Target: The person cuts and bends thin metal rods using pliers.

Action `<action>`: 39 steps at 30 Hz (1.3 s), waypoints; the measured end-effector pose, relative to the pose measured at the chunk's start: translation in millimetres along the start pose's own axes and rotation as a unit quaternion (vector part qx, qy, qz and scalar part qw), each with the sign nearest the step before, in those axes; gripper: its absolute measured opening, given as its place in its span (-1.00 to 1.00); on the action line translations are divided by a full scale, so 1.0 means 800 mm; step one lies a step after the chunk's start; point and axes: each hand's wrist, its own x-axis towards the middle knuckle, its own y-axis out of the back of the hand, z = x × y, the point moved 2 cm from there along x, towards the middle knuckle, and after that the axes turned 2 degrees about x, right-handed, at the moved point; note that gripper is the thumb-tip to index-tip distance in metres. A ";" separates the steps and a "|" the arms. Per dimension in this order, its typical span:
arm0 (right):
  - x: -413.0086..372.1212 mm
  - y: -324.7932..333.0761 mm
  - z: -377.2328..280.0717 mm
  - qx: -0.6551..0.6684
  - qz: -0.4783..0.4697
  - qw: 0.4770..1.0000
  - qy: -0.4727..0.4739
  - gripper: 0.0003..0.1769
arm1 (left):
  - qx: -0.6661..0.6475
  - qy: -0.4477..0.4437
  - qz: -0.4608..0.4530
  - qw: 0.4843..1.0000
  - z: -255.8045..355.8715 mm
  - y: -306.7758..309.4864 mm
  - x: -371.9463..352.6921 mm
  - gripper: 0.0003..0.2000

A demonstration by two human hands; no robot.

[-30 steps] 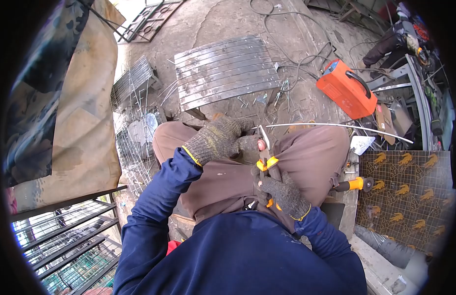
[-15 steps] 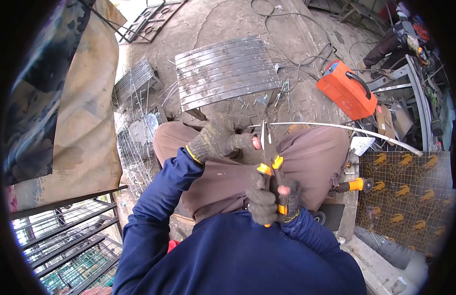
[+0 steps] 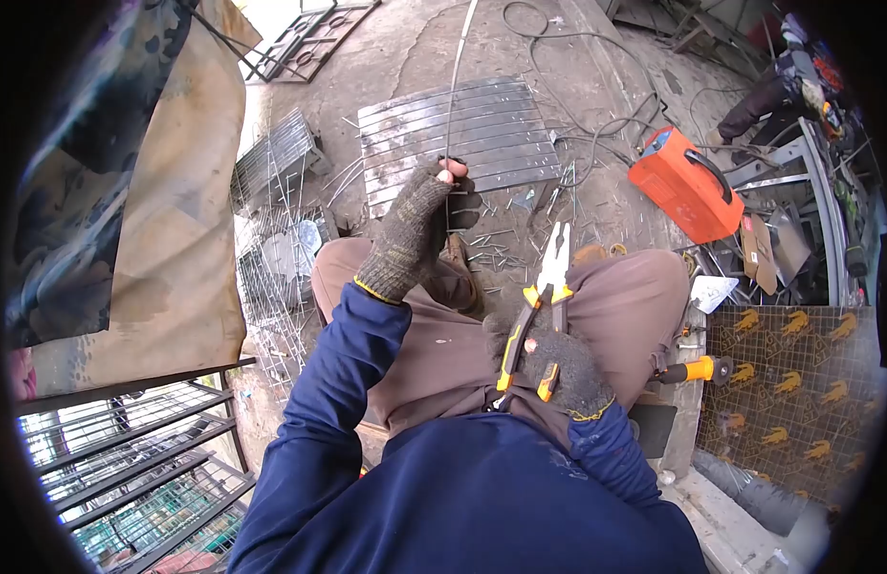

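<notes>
Wire (image 3: 452, 96), cut off above, sits pinched in left-hand fingers (image 3: 447, 177); right-hand fingers (image 3: 531, 345), partly hidden, grip pliers (image 3: 554, 272).

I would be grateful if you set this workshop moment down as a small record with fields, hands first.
left hand: gloved, thumb tip bare, gripping a thin rod
rod: runs from that hand across the view of the slatted metal table, clear of the pliers
right hand: gloved, holding pliers with yellow-and-black handles
floor: short metal pieces scattered beyond the knees
right side: orange machine with black handle; black-and-yellow power tool; patterned board
background: another person, partly visible
</notes>
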 end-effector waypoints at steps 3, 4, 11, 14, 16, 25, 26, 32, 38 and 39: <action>-0.002 -0.012 -0.001 -0.107 -0.003 0.994 0.015 -0.30 | -0.061 -0.040 0.041 0.997 0.000 0.008 0.002 -0.75; -0.003 -0.015 -0.002 -0.105 -0.003 0.994 0.015 -0.30 | -0.052 -0.050 0.065 0.995 0.002 0.008 0.001 -0.74; -0.005 -0.035 -0.003 -0.259 0.046 0.965 -0.012 -0.38 | -0.040 -0.057 0.101 0.992 -0.011 0.021 0.001 -0.72; -0.002 -0.029 0.002 -0.264 0.039 0.964 -0.008 -0.39 | -0.019 -0.066 0.113 0.991 -0.014 0.014 -0.005 -0.72; -0.001 -0.024 0.005 -0.252 0.031 0.967 -0.001 -0.39 | 0.004 -0.065 0.119 0.991 -0.014 0.007 -0.012 -0.72; -0.008 -0.057 0.006 -0.093 -0.042 0.993 -0.055 -0.56 | 0.114 -0.115 0.101 0.982 -0.030 -0.026 -0.034 -0.77; -0.002 -0.040 0.010 -0.135 -0.059 0.987 -0.056 -0.44 | 0.106 -0.113 0.105 0.982 -0.032 -0.027 -0.033 -0.78; 0.006 -0.038 0.018 -0.044 -0.151 0.983 -0.094 -0.05 | 0.058 -0.083 0.073 0.992 -0.044 -0.024 -0.039 -0.80; 0.001 -0.024 0.032 -0.069 -0.131 0.986 -0.083 -0.17 | 0.008 -0.099 0.062 0.993 -0.039 -0.029 -0.043 -0.84; 0.007 -0.025 0.032 -0.074 -0.127 0.986 -0.081 -0.19 | -0.009 -0.094 0.050 0.994 -0.039 -0.031 -0.044 -0.84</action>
